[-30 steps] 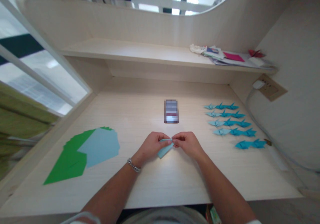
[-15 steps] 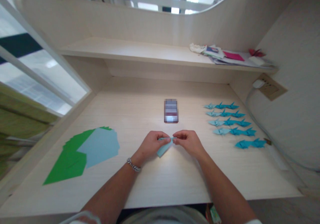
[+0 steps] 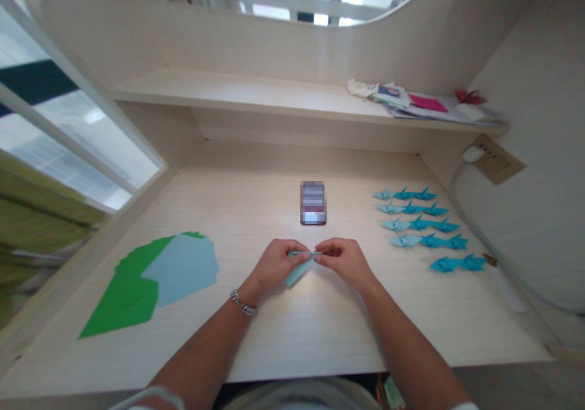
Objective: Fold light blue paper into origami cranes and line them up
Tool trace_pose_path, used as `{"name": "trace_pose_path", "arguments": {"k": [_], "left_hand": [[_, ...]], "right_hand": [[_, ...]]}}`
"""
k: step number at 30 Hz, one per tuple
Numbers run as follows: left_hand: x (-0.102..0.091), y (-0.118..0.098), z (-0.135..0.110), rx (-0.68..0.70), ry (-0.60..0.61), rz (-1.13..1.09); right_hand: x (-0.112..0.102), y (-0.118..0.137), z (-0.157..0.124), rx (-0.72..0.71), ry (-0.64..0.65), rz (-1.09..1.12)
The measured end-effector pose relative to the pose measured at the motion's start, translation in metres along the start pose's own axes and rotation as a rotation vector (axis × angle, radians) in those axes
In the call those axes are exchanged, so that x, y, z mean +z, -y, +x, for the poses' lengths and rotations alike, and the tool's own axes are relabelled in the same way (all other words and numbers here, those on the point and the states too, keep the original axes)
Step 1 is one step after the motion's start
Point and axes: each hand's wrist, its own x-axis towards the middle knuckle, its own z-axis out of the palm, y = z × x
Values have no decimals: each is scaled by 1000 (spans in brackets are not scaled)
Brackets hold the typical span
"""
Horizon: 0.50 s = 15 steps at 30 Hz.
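A light blue folded paper [image 3: 298, 273] is held just above the desk in front of me. My left hand [image 3: 276, 262] pinches it between thumb and fingers on its left side. The fingers of my right hand [image 3: 345, 260] close on its upper right end, close to the left fingertips. Part of the paper is hidden behind the fingers. Beyond my hands lies a phone [image 3: 313, 203] with a blurred screen.
Fanned sheets of green paper [image 3: 123, 300] and light blue paper [image 3: 187, 270] lie on the left of the desk. Rows of blue paper cranes [image 3: 420, 223] stand at the right. A shelf [image 3: 256, 96] with papers [image 3: 427, 102] runs along the back. A cable [image 3: 484, 239] hangs by the right wall.
Both hands stay nearly in place, still pinching the folded paper. The paper and fingertips have shifted very slightly; nothing was let go.
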Motion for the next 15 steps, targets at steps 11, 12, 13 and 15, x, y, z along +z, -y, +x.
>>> {"name": "trace_pose_path", "arguments": {"k": [11,12,13,15], "left_hand": [[-2,2,0,-20,45,-1],[-3,2,0,-20,44,1],[-3,3,0,-20,40,2],[-4,3,1,-22,34,4]], "right_hand": [[0,-1,0,28,44,137],[-1,0,0,33,57,161],[-2,1,0,37,61,181],[-4,3,0,35,38,196]]}}
